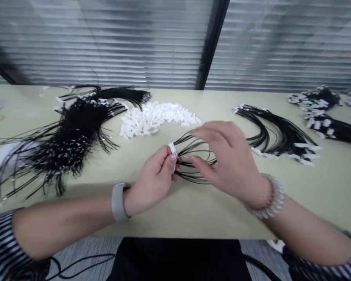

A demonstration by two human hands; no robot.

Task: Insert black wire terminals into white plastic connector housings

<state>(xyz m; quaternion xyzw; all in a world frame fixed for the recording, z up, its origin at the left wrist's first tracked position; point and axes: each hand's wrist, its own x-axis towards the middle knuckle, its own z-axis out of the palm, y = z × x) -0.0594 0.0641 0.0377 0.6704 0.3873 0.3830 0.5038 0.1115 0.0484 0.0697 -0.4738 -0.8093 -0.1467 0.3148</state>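
Observation:
My left hand [159, 169] pinches a white plastic connector [172, 148] between thumb and fingers. From it a fan of thin black wires [190, 173] spreads to the right, bowed into loops. Over those wires is my right hand [228, 156], its thumb and fingers apart around the loops. Slight motion blur covers this hand, and its far fingers are hidden behind one another. Just beyond both hands lies a pile of loose white connectors [158, 117].
At the left sits a large tangled heap of black wires [78, 128]. Wired harnesses [280, 132] with white ends lie right of my hands, and more bundles [321, 105] at the far right. Behind the table [175, 222] stand windows with blinds [163, 43].

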